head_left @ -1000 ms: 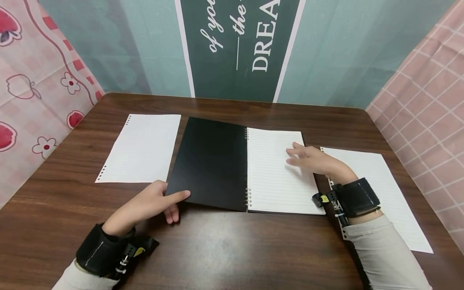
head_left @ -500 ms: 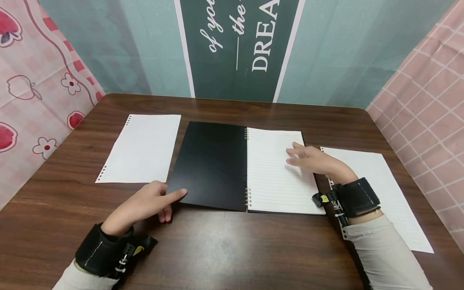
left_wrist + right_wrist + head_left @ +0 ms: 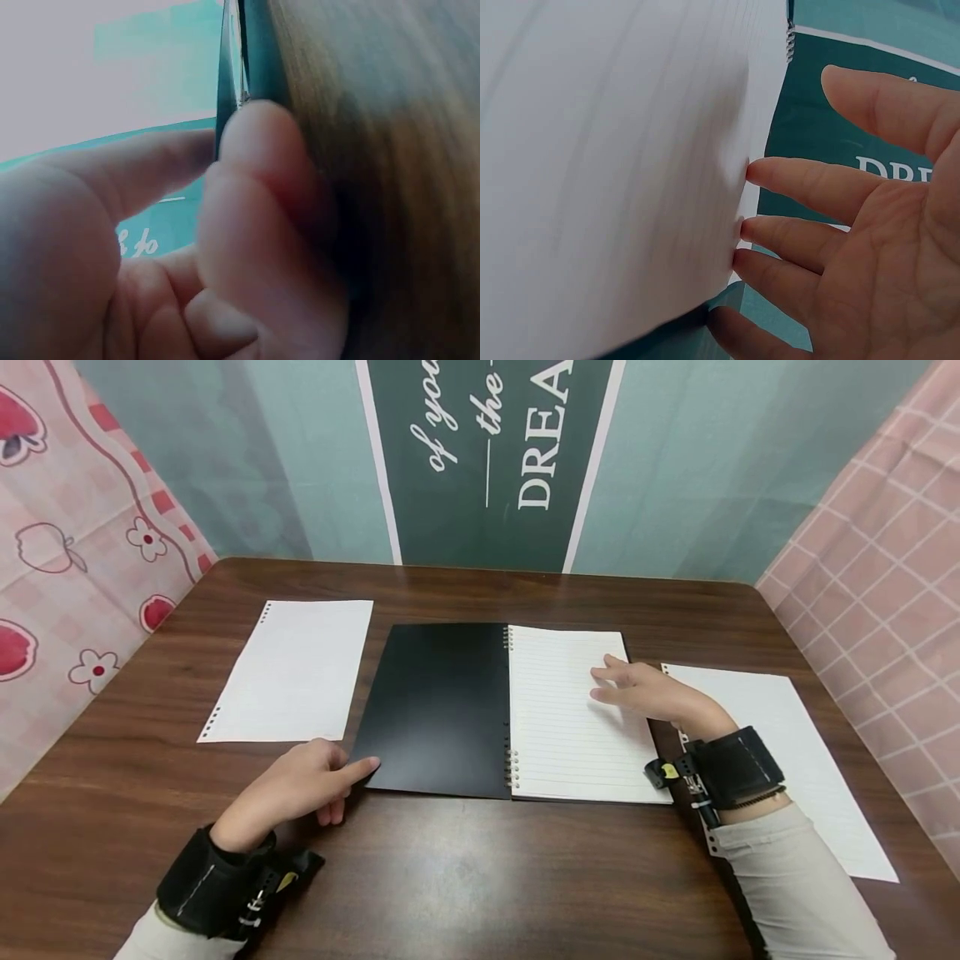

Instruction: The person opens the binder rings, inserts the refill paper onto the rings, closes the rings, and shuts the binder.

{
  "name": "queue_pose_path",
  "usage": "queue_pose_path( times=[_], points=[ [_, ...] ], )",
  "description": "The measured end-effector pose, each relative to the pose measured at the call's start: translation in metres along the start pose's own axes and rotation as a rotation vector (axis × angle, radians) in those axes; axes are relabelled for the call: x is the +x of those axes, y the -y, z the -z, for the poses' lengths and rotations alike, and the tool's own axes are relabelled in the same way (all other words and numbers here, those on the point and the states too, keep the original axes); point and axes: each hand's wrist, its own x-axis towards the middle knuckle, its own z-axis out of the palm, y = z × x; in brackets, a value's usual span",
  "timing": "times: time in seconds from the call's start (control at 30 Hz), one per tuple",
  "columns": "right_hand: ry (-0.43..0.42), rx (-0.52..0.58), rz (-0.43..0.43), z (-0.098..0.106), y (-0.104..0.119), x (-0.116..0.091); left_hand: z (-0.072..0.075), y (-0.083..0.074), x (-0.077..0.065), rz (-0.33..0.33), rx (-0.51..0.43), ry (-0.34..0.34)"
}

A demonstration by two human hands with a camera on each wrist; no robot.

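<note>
An open spiral notebook lies mid-table, its black cover (image 3: 438, 710) on the left and its white lined page (image 3: 564, 727) on the right. My left hand (image 3: 303, 781) pinches the cover's near left corner, thumb on top and fingers curled beneath. In the left wrist view the cover edge runs between the thumb (image 3: 142, 176) and fingers (image 3: 251, 217). Spread over the right side of the page is my right hand (image 3: 652, 693). Its fingertips rest at the paper in the right wrist view, with the thumb (image 3: 877, 97) held apart from it.
A loose hole-punched sheet (image 3: 292, 672) lies left of the notebook. Another loose sheet (image 3: 795, 760) lies to the right, partly under my right forearm. The brown wooden table (image 3: 450, 877) ends at a teal printed backdrop (image 3: 315, 452), with pink cloths at both sides.
The black cover has come down flatter toward the table, its far edge dropping. My left hand has shifted slightly left with the corner. The right hand stays in place.
</note>
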Motion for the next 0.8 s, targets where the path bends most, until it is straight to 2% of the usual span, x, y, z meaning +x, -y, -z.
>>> queue_pose_path(
  times=[0.23, 0.6, 0.8],
  points=[
    [-0.011, -0.031, 0.006, 0.0003, -0.0011, 0.0010, -0.0021, -0.0007, -0.0011, 0.001, 0.043, -0.009],
    [-0.019, -0.048, 0.000, 0.0003, -0.0001, 0.0004, -0.0039, -0.0027, -0.0010, 0.074, 0.071, -0.021],
    [-0.019, -0.047, 0.000, -0.0001, 0.0003, -0.0007, -0.0039, -0.0031, -0.0014, 0.066, 0.090, -0.024]
  ],
)
